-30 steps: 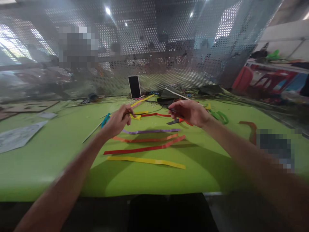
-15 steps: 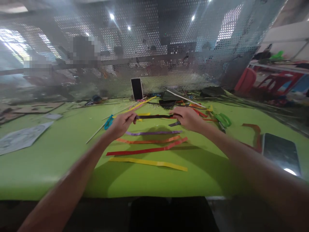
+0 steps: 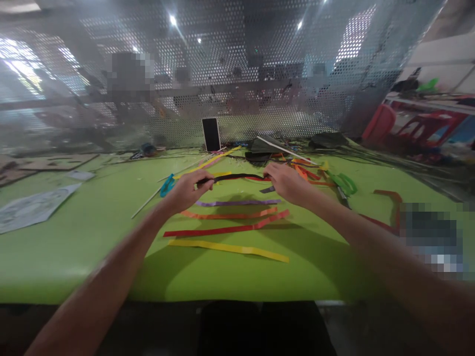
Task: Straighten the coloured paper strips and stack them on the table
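Note:
A thin black strip (image 3: 239,176) stretches between my hands above the green table, bowed slightly upward in its middle. My left hand (image 3: 195,187) pinches its left end, and my right hand (image 3: 281,179) pinches the other end. Nearer to me lie separate strips in rows: a purple strip (image 3: 237,203), an orange strip (image 3: 230,216), a red strip (image 3: 211,232) and a yellow strip (image 3: 222,247). A short dark strip (image 3: 267,189) rests just below my right hand. Blue-handled scissors (image 3: 167,186) are beside my left wrist.
Green-handled scissors (image 3: 345,184) lie right of my right hand. Behind are a pile of coloured strips (image 3: 306,169), black sheets (image 3: 269,145) and an upright phone (image 3: 211,134) against a perforated metal screen (image 3: 237,109). A drawing sheet (image 3: 40,207) lies at left.
The black strip, straight and flat-side-on before, now arches upward in the middle. Both hands keep hold of its ends and have barely shifted, the left fingers turning slightly.

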{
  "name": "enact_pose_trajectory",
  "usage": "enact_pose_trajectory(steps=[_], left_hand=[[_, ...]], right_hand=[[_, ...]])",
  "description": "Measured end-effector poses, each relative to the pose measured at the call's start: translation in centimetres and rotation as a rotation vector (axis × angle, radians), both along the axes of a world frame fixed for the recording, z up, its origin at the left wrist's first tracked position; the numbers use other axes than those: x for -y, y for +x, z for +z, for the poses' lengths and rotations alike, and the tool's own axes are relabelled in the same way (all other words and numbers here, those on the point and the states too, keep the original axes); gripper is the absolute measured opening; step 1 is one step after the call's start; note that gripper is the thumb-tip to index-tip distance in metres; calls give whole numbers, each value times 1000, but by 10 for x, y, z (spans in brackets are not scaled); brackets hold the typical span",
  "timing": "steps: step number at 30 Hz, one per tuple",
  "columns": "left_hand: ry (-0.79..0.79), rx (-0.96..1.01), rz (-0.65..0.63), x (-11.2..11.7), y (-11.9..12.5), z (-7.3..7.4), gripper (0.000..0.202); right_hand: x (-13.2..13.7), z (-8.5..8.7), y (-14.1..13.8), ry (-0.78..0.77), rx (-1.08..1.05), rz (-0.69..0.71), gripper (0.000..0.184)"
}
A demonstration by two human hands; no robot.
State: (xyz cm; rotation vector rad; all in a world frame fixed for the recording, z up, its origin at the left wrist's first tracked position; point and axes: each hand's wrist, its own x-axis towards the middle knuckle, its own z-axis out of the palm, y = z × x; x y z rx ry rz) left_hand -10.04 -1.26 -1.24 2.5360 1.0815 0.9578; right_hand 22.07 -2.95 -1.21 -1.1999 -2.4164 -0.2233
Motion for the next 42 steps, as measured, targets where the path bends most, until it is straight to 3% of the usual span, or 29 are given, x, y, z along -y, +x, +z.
enact_pose_trajectory(steps=[4,10,19,42], left_hand=[[14,-21,-17,0,0,1,28],[17,-25,-47,-4,-3,-1,28],[17,-8,-34,-5,-4,1,30],[27,-5,-4,-4,-5,2,27]], right_hand=[[-2,-1,1,11,16,29,35],[0,1,-3,37,2,74,21],[-4,-2,-3,3,-82,125,26],[0,4,-1,-59,-198,109,25]])
